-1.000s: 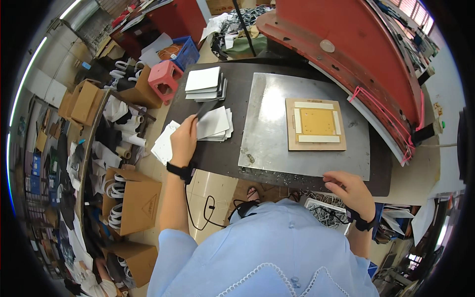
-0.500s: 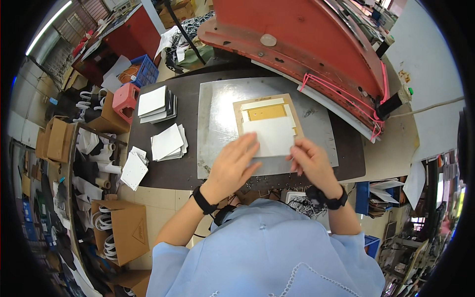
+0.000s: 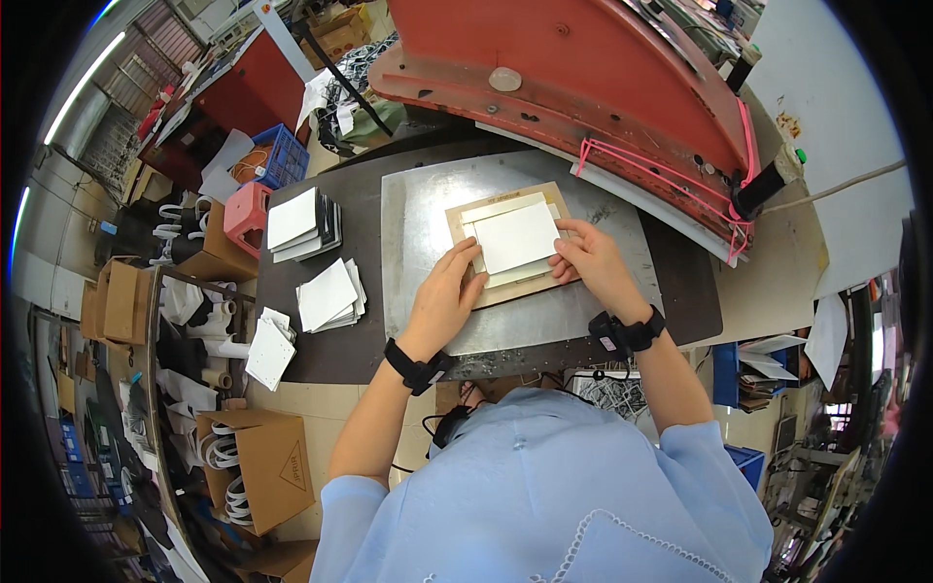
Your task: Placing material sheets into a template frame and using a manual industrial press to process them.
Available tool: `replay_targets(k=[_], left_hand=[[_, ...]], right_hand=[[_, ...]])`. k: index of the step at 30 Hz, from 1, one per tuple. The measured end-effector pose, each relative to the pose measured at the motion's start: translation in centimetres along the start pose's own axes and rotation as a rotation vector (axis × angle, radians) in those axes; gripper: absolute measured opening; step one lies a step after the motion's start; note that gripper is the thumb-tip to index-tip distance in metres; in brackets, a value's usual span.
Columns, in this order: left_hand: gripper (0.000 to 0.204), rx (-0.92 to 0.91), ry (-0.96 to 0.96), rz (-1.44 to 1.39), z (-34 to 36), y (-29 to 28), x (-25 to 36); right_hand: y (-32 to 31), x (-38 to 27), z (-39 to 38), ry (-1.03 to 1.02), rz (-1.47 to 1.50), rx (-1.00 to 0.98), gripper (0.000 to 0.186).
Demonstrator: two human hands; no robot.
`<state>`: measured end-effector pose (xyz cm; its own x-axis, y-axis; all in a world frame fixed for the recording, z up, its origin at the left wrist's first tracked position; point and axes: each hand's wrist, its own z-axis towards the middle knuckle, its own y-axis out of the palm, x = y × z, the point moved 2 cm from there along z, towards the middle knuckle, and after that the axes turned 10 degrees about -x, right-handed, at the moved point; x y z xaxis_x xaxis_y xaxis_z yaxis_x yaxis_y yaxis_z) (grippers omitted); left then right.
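A blank white card (image 3: 518,236) lies over a tan board (image 3: 457,229) with pale strips around its middle. At the card's left edge rest the fingertips of my left hand (image 3: 445,296), with the thumb apart from the fingers near the lower left corner. My right hand (image 3: 593,260) pinches the card's right edge between thumb and fingers. Under the board is a flat grey metal plate (image 3: 413,209). A black band with a small device circles each of my wrists.
Stacks of white cards, one upper (image 3: 292,220), one middle (image 3: 328,295) and one lower (image 3: 271,350), stand along the dark table's left side. A large red machine arm (image 3: 544,58) with pink cord looms over the plate's far right. A cardboard box (image 3: 260,471) with white loops sits lower left.
The white card has moved away from me over the board and now covers its yellow middle. Both hands went forward with it, the left now at its left edge.
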<state>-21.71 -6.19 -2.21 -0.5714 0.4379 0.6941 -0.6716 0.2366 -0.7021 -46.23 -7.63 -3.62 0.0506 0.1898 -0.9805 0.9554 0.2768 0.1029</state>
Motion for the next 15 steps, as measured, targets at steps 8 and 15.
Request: replay_targets(k=[8,15], left_hand=[[0.037,-0.066,0.045,0.148,0.3,0.1,0.1],[0.037,-0.099,0.073,0.261,1.1,0.4,0.0]], right_hand=[[0.3,-0.7,0.4,-0.015,-0.099,0.026,0.035],[0.9,-1.4,0.1,-0.046,-0.426,0.085,0.037]])
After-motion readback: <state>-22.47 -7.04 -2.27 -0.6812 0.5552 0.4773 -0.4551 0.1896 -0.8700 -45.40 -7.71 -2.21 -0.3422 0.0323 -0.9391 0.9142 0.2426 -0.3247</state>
